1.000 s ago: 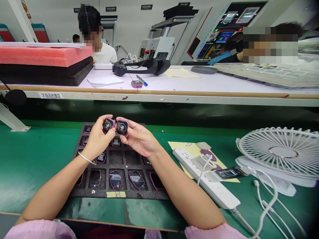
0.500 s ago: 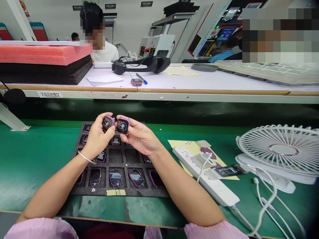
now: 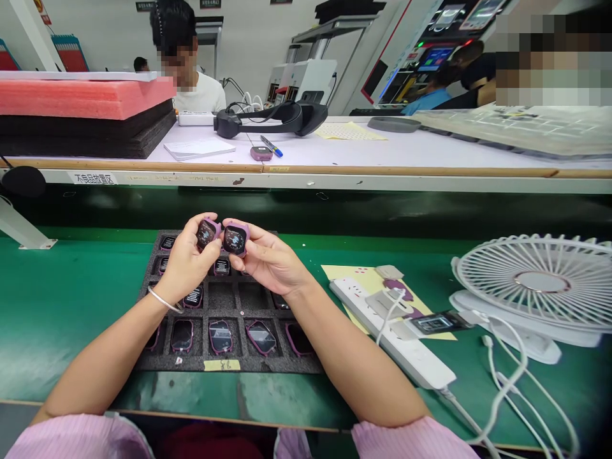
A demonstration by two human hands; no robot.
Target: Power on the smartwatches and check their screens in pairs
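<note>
My left hand (image 3: 194,260) grips a purple-cased smartwatch (image 3: 207,233) without a strap, its screen lit. Right beside it, a second purple smartwatch (image 3: 235,239) is pinched between the thumb and fingers of my right hand (image 3: 272,262); its dark screen shows a lit dial. Both are held up side by side over the far part of a dark foam tray (image 3: 165,362). Several more purple watches lie in the tray's pockets, such as one watch (image 3: 220,336) in the front row. Two pockets in the middle hold nothing. My forearms hide parts of the tray's sides.
To the right are a white power strip (image 3: 396,335) with plugs and cables, a yellow sheet (image 3: 335,274) and a white fan (image 3: 540,280). A raised shelf (image 3: 306,182) crosses behind, bearing a black headset (image 3: 268,120), foam slabs (image 3: 86,99) and another watch (image 3: 261,153). People sit beyond.
The whole view has shifted slightly, with the scene sitting a little higher. Both hands keep the same grip on the two smartwatches.
</note>
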